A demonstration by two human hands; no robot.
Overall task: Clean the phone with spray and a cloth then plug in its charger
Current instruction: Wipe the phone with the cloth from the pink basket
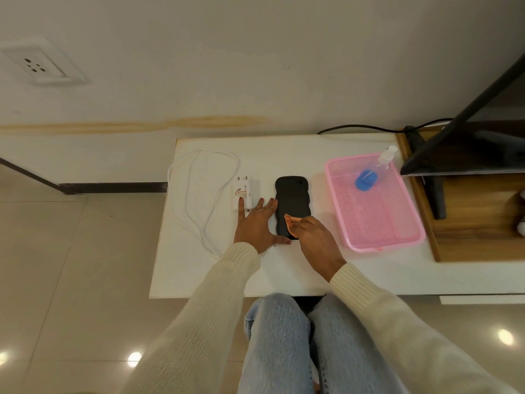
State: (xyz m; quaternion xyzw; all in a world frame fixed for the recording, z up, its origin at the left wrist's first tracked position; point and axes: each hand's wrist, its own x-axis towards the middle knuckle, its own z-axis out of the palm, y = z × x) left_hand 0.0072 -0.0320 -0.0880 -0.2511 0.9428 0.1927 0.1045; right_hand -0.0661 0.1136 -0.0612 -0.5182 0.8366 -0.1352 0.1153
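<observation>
On the phone point(292, 207), the right hand point(315, 237) pinches a cloth point(291, 221); the left hand point(255, 223) lies flat, grip released.

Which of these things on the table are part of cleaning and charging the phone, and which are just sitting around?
Part of the job:
phone
cloth, in the right hand
spray bottle, lying in the pink basket
charger and its cable
wall socket
left hand, flat beside the phone

Just lying about:
monitor
black cord
</observation>
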